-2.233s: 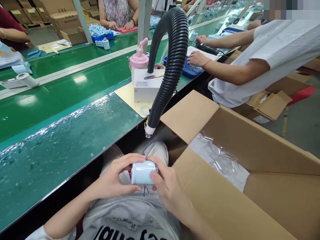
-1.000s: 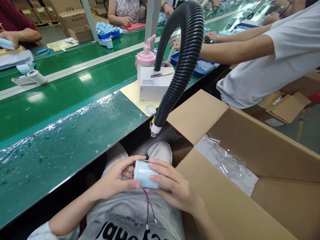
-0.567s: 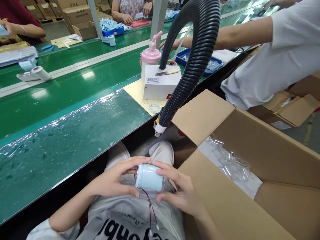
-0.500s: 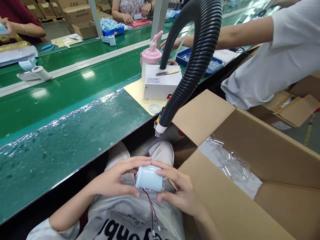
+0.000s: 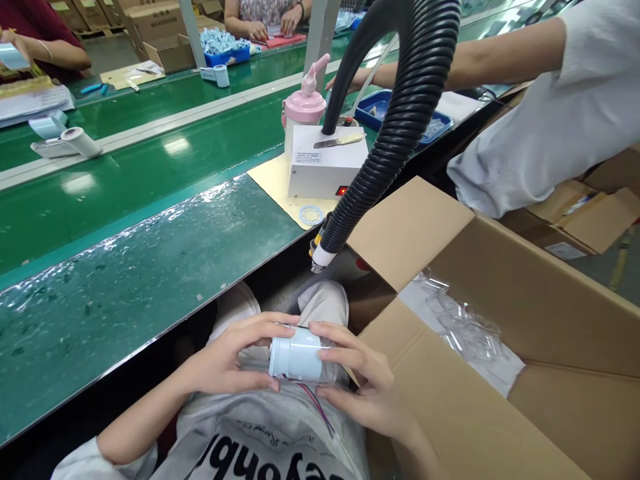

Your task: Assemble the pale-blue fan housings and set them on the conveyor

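Above my lap, my left hand (image 5: 240,353) grips the left end of a light blue cylinder (image 5: 297,355), thumb below and fingers on top. A clear plastic sleeve (image 5: 332,365) surrounds the cylinder's right part and sticks out past it. My right hand (image 5: 357,373) is closed round this clear sleeve. Thin red and dark wires (image 5: 318,405) hang from beneath the cylinder towards the shirt.
An open cardboard box (image 5: 550,313) at the right holds clear plastic parts (image 5: 463,327). A black ribbed hose (image 5: 400,133) arches from a white machine (image 5: 320,177) on the green bench (image 5: 150,253). Another person's arm (image 5: 500,63) reaches in at upper right.
The clear sleeve now extends further right beyond the blue cylinder. My right hand has shifted slightly right with it, and the wires have swung right. The camera view has moved a little.
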The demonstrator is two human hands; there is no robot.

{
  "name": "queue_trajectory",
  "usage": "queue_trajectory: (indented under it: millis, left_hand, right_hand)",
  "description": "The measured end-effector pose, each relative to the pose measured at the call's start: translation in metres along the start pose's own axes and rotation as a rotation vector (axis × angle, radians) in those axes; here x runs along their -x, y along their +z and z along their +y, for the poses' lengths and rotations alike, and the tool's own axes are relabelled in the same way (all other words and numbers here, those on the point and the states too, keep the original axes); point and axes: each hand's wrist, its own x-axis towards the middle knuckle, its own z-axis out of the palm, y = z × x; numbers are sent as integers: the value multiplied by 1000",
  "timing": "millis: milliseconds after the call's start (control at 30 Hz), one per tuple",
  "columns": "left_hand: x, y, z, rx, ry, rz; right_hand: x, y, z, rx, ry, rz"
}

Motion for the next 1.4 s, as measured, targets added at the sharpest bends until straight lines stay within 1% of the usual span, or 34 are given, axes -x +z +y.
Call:
queue_trajectory:
  millis: [100, 167, 233, 333, 400, 533, 633, 767, 867, 933, 1000, 1033, 1133, 1233, 1300, 1333, 1400]
  left_hand:
    - [-1, 2, 1, -27, 42, 14]
    - [-1, 4, 1, -53, 62, 14]
    - [0, 6, 0, -93, 95, 15]
    - [2, 9, -1, -164, 164, 47]
    - [2, 11, -2, -205, 205, 71]
    - [2, 12, -2, -254, 260, 62]
    - [2, 13, -2, -225, 295, 55]
    - [6, 16, -2, -153, 298, 41]
    - [8, 17, 0, -130, 301, 33]
    - [9, 16, 1, -112, 276, 27]
    - [9, 16, 1, -91, 202, 22]
    - [9, 15, 1, -79, 150, 23]
    - [7, 14, -1, -51, -26, -2]
    - [7, 15, -5, 2, -161, -79]
    - [9, 16, -7, 96, -246, -98]
    - [10, 17, -7, 163, -288, -92]
    - [12, 18, -8, 305, -358, -70]
  right_hand:
    - [3, 1, 0, -38, 92, 9]
    - [5, 2, 0, -41, 106, 28]
    - [7, 3, 1, -14, 37, 50]
    - [9, 4, 2, 26, -131, 75]
    - [11, 4, 3, 32, -189, 83]
    - [13, 3, 4, 9, -186, 88]
    - [12, 3, 4, -15, -215, 84]
    - [10, 4, 3, -65, -244, 75]
    - [10, 4, 3, -82, -239, 63]
    - [11, 3, 3, -87, -228, 56]
    - [14, 2, 3, -96, -172, 53]
    - [15, 2, 3, -107, -113, 51]
    - [14, 3, 0, -181, 170, 34]
    - [10, 9, -3, -361, 450, 55]
    - [8, 12, -4, -468, 595, 75]
    - [8, 14, -4, -496, 644, 80]
    - [8, 16, -3, -509, 683, 90]
